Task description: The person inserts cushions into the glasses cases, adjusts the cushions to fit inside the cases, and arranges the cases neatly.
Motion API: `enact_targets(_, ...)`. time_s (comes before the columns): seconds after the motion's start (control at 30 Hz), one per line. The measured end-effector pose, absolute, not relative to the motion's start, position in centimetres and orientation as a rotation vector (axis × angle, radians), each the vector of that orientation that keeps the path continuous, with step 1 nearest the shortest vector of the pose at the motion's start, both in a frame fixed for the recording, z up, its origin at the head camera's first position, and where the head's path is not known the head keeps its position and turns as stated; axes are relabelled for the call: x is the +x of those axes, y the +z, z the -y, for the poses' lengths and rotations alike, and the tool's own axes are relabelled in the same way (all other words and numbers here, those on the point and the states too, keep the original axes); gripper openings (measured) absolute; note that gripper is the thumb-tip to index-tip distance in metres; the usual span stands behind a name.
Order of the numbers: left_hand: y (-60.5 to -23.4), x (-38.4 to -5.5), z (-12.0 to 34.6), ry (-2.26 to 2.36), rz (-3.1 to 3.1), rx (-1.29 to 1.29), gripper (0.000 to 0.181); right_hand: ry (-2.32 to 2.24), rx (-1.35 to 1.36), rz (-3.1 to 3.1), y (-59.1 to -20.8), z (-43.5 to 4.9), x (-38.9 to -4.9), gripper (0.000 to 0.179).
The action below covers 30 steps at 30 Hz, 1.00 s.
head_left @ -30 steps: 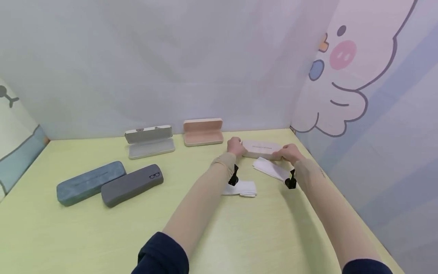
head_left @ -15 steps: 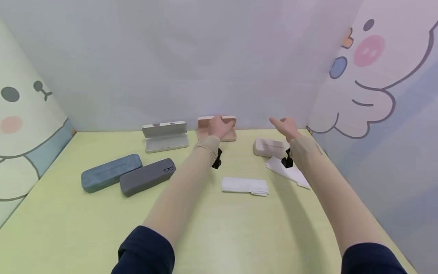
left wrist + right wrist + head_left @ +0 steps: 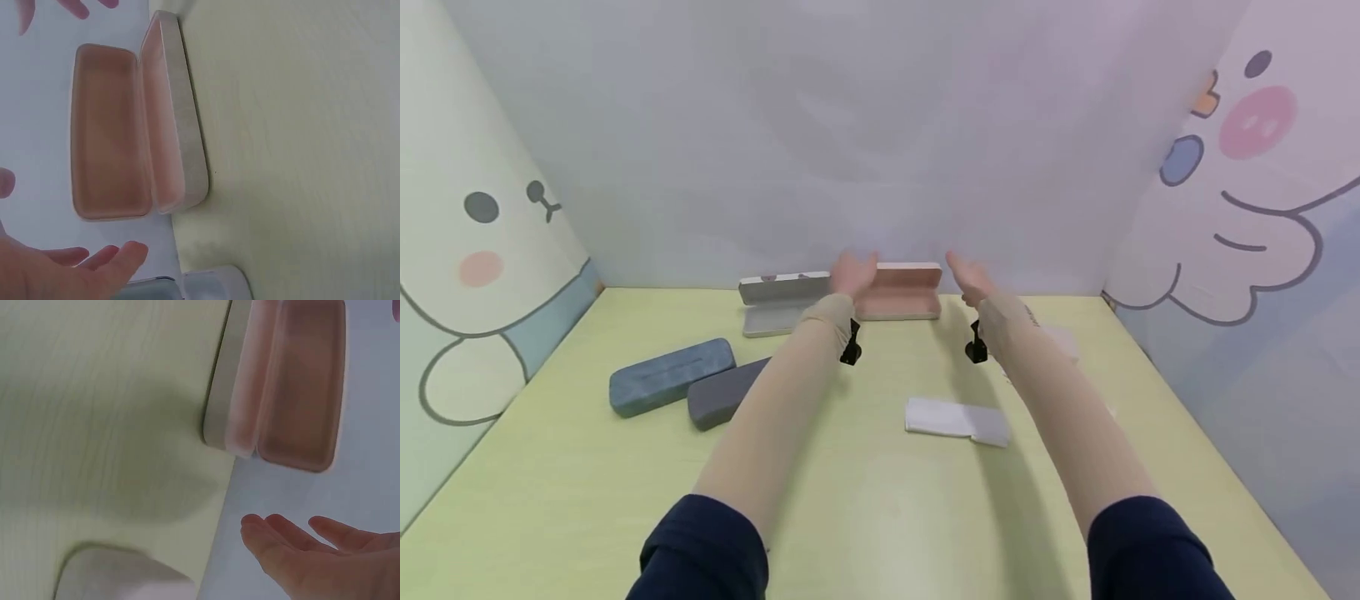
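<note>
Left wrist view, and the left hand [image 3: 69, 275] has its fingers spread and relaxed, nothing in them, with a gap of bare wall [image 3: 37, 231] showing between them and the pink-lined case [image 3: 112, 131]. Over on the other side, the right hand [image 3: 331, 565] matches it: fingers extended, released, just beyond the case's near end. So the case sits between the two hands, lid up, base on the table [image 3: 880, 517] along its back edge, right by the wall.

Just left of it, partly behind the left hand, a grey-lined case [image 3: 778, 317] also stands open. Nearer the person, a folded white cloth [image 3: 957, 419] lies between the forearms; a pale closed case [image 3: 1062, 340] peeks out past the right one. Out left, a blue case [image 3: 672, 377] and a dark grey case [image 3: 722, 396], both closed, lie end to end at a slant.
</note>
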State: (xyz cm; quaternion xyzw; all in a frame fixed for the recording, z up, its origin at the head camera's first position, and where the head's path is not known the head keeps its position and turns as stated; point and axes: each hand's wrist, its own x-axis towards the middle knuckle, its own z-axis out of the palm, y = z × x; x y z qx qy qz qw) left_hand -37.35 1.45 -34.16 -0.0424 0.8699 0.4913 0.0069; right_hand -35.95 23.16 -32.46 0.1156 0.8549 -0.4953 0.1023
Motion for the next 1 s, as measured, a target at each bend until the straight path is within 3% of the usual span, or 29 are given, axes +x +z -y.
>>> enact_targets(0.4, -37.6, -38.4, -2.0, 1.706, -2.381, -0.281, 0.073, -1.444, 0.325, -2.55, -36.7, -20.6, -37.1, 0.079)
enact_targets(1.0, -37.6, -37.0, -1.8, 1.717, -2.45, -0.317, 0.064, -1.532, 0.412, -2.55, -36.9, -21.1, -35.9, 0.075)
